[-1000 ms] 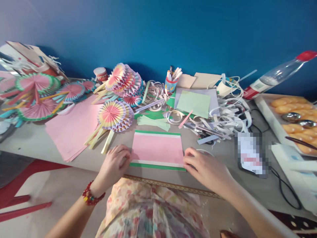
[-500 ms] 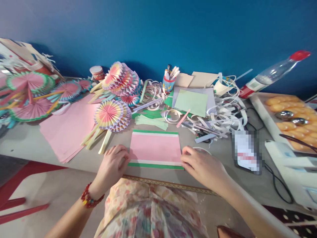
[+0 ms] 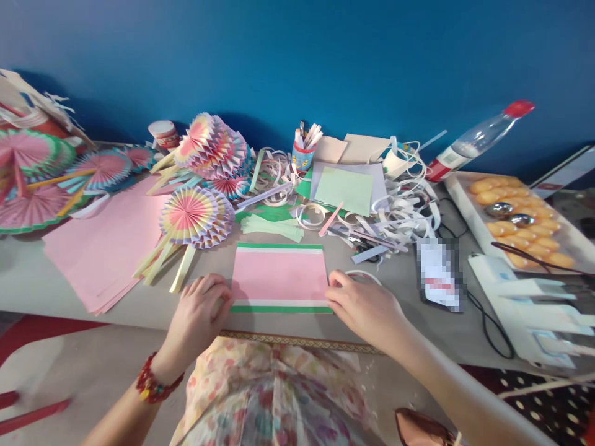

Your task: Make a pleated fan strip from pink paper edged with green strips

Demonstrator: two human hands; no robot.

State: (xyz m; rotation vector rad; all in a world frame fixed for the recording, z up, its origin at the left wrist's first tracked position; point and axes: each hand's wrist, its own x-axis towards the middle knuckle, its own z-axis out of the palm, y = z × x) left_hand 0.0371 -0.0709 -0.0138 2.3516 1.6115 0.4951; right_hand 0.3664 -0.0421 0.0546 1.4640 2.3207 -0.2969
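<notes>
A pink sheet of paper (image 3: 279, 274) lies flat in front of me, with green and white bands along its far and near edges. At its left edge my left hand (image 3: 207, 303) is closed, fingers curled and thumb against the paper. My right hand (image 3: 360, 305) pinches the opposite edge near the lower corner. Just beyond the sheet is a small pile of pale green paper strips (image 3: 272, 227). A pleated paper fan (image 3: 193, 214) with yellow sticks lies past my left hand, and a roll of tape (image 3: 365, 275) is partly hidden behind my right.
Pink sheets (image 3: 105, 248) and more fans (image 3: 41, 161) cover the left side. A pen cup (image 3: 303, 156), green paper (image 3: 346, 190) and tangled white strips (image 3: 404, 210) stand behind. To the right are a phone (image 3: 439, 272), a power strip (image 3: 520, 316), a bottle (image 3: 483, 139) and a tray of yellow objects (image 3: 504, 229).
The view has turned slightly right, so everything appears shifted left. Both hands stay at the two edges of the pink paper, which lies as before.
</notes>
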